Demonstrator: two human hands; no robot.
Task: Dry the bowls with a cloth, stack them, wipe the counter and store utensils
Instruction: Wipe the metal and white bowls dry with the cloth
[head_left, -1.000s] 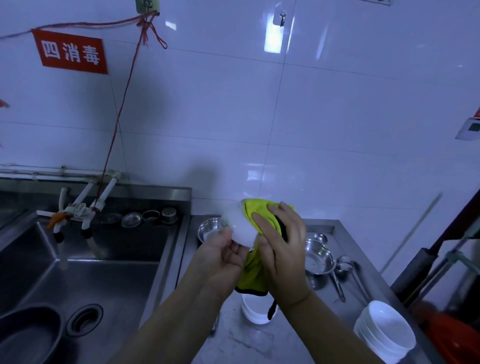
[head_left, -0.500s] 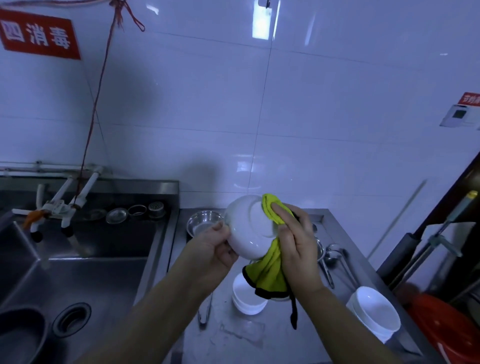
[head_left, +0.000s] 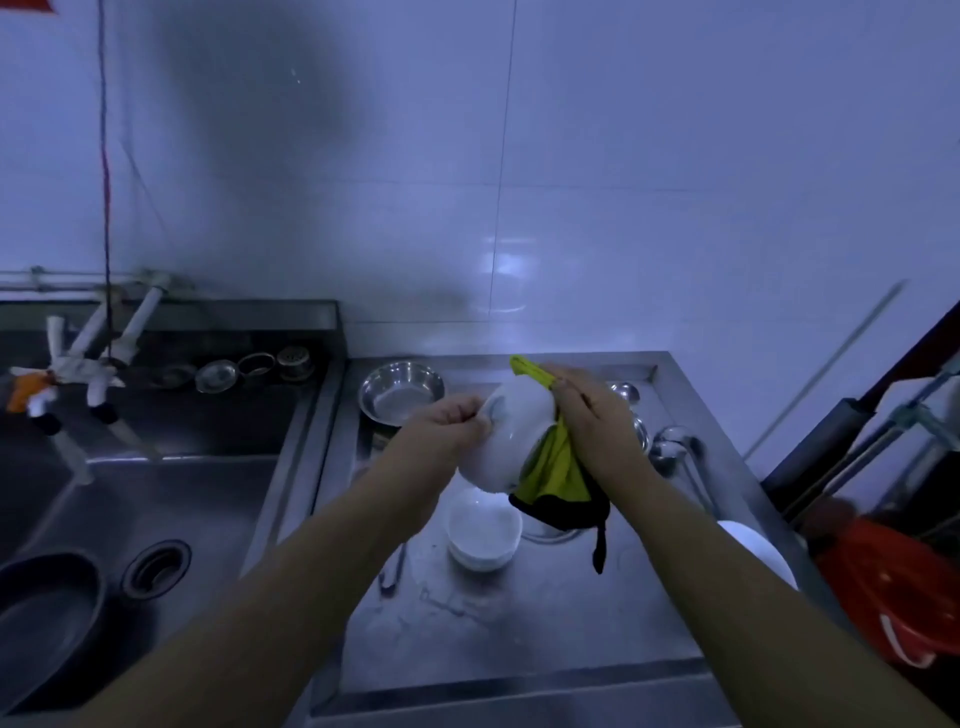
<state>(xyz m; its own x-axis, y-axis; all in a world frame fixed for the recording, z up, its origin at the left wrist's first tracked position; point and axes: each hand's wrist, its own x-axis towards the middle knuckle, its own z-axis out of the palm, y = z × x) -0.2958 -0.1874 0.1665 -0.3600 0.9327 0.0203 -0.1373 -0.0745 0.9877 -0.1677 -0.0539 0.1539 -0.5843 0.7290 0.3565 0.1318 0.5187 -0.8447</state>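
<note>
**Drying a white bowl held above the tabletop**

Holding the white bowl (head_left: 511, 434) in mid-air over the steel tabletop (head_left: 519, 623), the left hand (head_left: 447, 423) pinches its rim while the right hand (head_left: 592, 421) grasps the yellow-green cloth (head_left: 553, 462) against its far side; the bowl is tipped on edge, its base toward the camera, its mouth seemingly facing away and to the right; a wet rim could slip from that narrow grip and drop onto the bowls (head_left: 483, 535) directly below, chipping both.
</note>
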